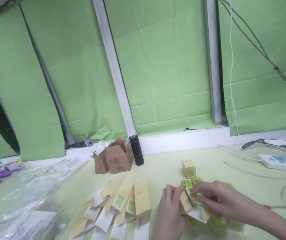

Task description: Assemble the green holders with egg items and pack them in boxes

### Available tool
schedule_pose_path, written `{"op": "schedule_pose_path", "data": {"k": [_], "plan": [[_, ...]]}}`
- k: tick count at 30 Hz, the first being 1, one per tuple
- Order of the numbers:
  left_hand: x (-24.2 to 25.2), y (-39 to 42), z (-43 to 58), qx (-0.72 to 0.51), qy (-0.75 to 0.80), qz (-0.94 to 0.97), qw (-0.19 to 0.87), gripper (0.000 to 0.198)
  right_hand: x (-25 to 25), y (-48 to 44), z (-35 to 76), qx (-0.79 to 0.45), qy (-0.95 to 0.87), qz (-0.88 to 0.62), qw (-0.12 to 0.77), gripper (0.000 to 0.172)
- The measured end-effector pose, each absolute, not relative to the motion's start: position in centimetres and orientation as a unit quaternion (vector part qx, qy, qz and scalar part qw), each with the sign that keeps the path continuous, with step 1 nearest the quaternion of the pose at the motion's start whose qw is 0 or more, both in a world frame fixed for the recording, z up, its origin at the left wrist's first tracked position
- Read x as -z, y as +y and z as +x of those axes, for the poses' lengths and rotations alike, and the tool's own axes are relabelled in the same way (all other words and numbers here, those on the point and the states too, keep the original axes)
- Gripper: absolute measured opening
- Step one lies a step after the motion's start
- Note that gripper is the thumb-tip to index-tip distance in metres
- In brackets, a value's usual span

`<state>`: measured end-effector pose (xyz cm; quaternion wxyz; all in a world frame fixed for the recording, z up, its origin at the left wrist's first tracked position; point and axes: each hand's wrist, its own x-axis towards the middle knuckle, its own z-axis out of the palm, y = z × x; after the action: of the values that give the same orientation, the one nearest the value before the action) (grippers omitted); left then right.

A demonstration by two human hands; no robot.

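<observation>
Green curtains [163, 66] back the pale bench [163, 163]. Flat cartons [130, 200] lie heaped left of the left hand [169, 208], which grips a small carton [185, 202]. Its open end faces the right hand [215, 196], closed on a green piece [198, 200] at the mouth.

L hand [169, 208] comes up from the bottom edge, back twd the camera, fingers curled in, thumb & fingertips pinched together. R hand [211, 196] reaches in from lower right, palm down, fingers bent, tips closed just beside the L hand's. R forearm [263, 218] bare, runs off bottom-right corner.
</observation>
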<state>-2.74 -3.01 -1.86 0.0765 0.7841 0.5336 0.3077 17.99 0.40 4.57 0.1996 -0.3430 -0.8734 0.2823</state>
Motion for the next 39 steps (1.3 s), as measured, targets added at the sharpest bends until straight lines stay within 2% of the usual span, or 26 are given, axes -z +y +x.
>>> {"op": "schedule_pose_path", "data": {"k": [2,6,9,14,16,19,21,23,25,28,31,34,37,38,39], "plan": [[2.7,-2.7,-2.6,-0.300,0.508,0.807,0.021,0.069,-4.2,0.5,17.8,-0.184,-0.898,-0.349,0.193,0.019],[3.6,-2.3,-2.3,-0.339,0.447,0.826,-0.057,0.057,-3.6,0.5,17.3,0.004,-0.928,-0.326,0.178,0.022],[2.6,-2.4,-2.6,-0.329,0.444,0.828,-0.089,0.053,-3.7,0.7,16.4,0.076,-0.932,-0.304,0.183,0.018],[-1.4,-2.7,-3.9,-0.253,0.479,0.829,-0.139,0.049,-5.3,1.7,13.8,-0.026,-0.938,-0.226,0.260,0.005],[-3.1,-2.7,-4.9,-0.219,0.502,0.826,-0.132,0.044,-5.8,2.6,12.5,-0.087,-0.926,-0.211,0.301,0.008],[-5.7,-2.6,-7.1,-0.209,0.565,0.796,-0.064,0.041,-6.0,4.4,10.6,-0.235,-0.863,-0.224,0.386,0.012],[-7.3,-2.5,-9.1,-0.236,0.614,0.753,-0.007,0.054,-5.7,6.1,9.4,-0.323,-0.810,-0.243,0.424,0.012],[-8.4,-2.6,-11.3,-0.286,0.651,0.702,0.052,0.067,-4.8,7.8,8.3,-0.354,-0.780,-0.270,0.439,0.013],[-8.9,-2.7,-13.1,-0.393,0.648,0.636,0.145,0.069,-3.5,9.2,7.5,-0.354,-0.774,-0.296,0.433,0.013],[-8.7,-2.9,-14.5,-0.542,0.596,0.522,0.281,0.068,-1.1,10.1,7.1,-0.321,-0.797,-0.324,0.396,0.009],[-8.0,-2.6,-14.3,-0.581,0.576,0.463,0.341,0.061,0.9,9.2,7.4,-0.261,-0.843,-0.329,0.336,0.014],[-7.7,-1.8,-13.1,-0.605,0.539,0.423,0.405,0.050,1.3,7.3,7.9,-0.198,-0.876,-0.317,0.304,0.008],[-7.7,-0.6,-11.5,-0.616,0.490,0.401,0.469,0.043,-0.5,5.7,8.0,-0.082,-0.898,-0.280,0.329,0.050],[-7.6,-0.2,-11.0,-0.613,0.475,0.396,0.491,0.040,-1.4,5.5,7.9,-0.015,-0.907,-0.246,0.342,0.057],[-7.5,0.2,-10.4,-0.608,0.461,0.392,0.514,0.037,-2.3,5.5,7.7,0.052,-0.912,-0.206,0.350,0.057]]}}
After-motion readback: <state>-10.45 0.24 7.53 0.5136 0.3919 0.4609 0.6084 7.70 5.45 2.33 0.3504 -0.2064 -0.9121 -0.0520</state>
